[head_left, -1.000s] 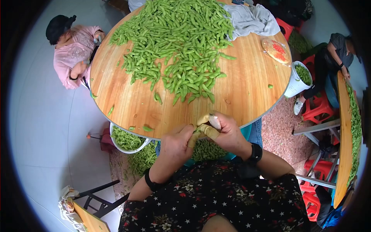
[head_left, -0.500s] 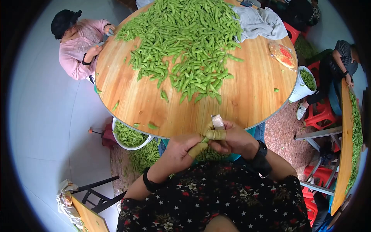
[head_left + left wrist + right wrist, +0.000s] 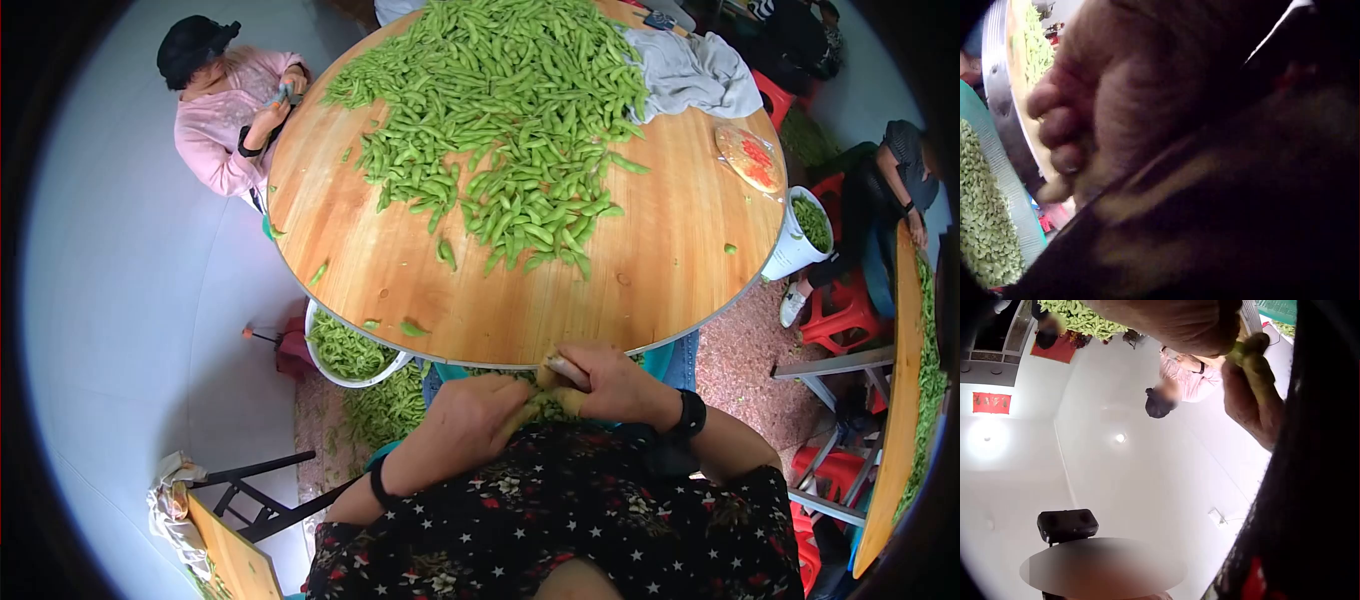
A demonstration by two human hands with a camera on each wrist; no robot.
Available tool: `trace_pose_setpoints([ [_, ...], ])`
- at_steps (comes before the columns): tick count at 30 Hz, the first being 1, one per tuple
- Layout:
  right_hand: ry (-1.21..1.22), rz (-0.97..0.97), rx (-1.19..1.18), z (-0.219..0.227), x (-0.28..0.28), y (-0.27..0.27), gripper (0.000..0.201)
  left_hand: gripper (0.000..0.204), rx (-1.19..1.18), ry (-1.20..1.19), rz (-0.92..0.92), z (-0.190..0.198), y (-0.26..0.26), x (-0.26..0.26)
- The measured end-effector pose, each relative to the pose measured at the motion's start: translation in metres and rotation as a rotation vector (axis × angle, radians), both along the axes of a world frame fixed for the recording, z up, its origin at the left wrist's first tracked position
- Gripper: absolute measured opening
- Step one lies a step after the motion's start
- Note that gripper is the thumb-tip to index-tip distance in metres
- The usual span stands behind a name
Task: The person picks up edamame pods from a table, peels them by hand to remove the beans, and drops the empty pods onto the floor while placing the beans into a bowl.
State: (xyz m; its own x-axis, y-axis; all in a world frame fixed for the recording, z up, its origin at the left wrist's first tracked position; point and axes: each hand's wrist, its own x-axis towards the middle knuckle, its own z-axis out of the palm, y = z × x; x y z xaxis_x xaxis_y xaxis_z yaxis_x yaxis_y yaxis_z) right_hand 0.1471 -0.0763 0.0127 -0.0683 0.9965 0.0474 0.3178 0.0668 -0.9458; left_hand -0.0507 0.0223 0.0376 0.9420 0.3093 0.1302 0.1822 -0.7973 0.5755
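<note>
Low in the head view, my two hands meet just past the table's near edge, over my lap. My left hand [image 3: 465, 420] has its fingers curled, with yellowish covers on the thumb and fingertips. It pinches a green bean pod [image 3: 1239, 354], a bit of which shows between the hands in the right wrist view. My right hand [image 3: 625, 385] grips at the same pod from the other side, wearing yellowish covers and a pale wrap [image 3: 568, 372] on a finger. Beneath, a teal basket [image 3: 1021, 219] holds shelled green beans [image 3: 985, 206]. Most of the pod is hidden by fingers.
A large heap of pods [image 3: 500, 90] covers the far part of the round wooden table [image 3: 400, 290]. A white bucket [image 3: 378, 378] stands at the left, another bucket [image 3: 785, 255] at the right. A person in pink [image 3: 215, 150] sits at far left; a grey cloth [image 3: 695, 75] lies at the back.
Both hands have come down and closer to my body, away from the table edge. The head view has swung slightly, so the table sits further right. The person in pink has raised their hands.
</note>
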Motion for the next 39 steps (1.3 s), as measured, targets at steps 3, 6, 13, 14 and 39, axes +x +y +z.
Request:
trace_pose_setpoints([
  [3,-0.016,0.095,0.019,-0.008,0.008,-0.006,0.014,0.014,0.09,0.314,0.068,0.009,0.013,-0.043],
  [6,-0.172,0.151,-0.038,-0.007,0.01,-0.009,0.013,0.014,0.233,0.406,0.231,0.017,0.038,-0.055],
  [13,0.147,0.037,-0.337,0.001,0.005,0.002,0.015,0.024,0.551,-0.186,0.208,-0.03,0.153,0.019],
  [14,0.178,0.011,-0.329,0.0,0.005,0.002,0.016,0.028,0.533,-0.181,0.165,-0.036,0.161,0.023],
  [39,0.607,-0.157,-0.123,-0.004,-0.008,0.022,0.011,0.01,-0.624,-0.266,0.206,-0.026,0.035,0.035],
])
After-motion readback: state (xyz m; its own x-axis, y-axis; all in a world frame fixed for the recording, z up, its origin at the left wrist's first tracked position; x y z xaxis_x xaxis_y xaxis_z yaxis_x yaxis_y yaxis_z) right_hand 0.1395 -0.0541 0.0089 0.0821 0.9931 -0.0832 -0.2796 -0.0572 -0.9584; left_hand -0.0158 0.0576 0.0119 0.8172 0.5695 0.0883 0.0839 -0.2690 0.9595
